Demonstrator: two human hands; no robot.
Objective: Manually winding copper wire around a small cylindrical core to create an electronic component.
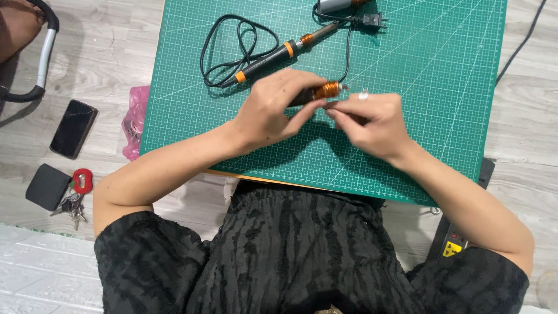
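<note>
gripping a dark tool with a copper-coloured collar [329,90] mid-mat, the left hand [273,110] wraps its handle while the right hand [372,122] pinches at its tip (small part hidden). the soldering iron [285,51] lies untouched on the far side of the green cutting mat [442,70]; the tip work looks unfinished.

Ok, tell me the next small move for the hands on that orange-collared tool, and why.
Probably keep the left hand steady on the tool while the right hand turns or seats the part at its tip: the fingers already pinch just below the orange collar, and both hands meet there above the green mat.
</note>
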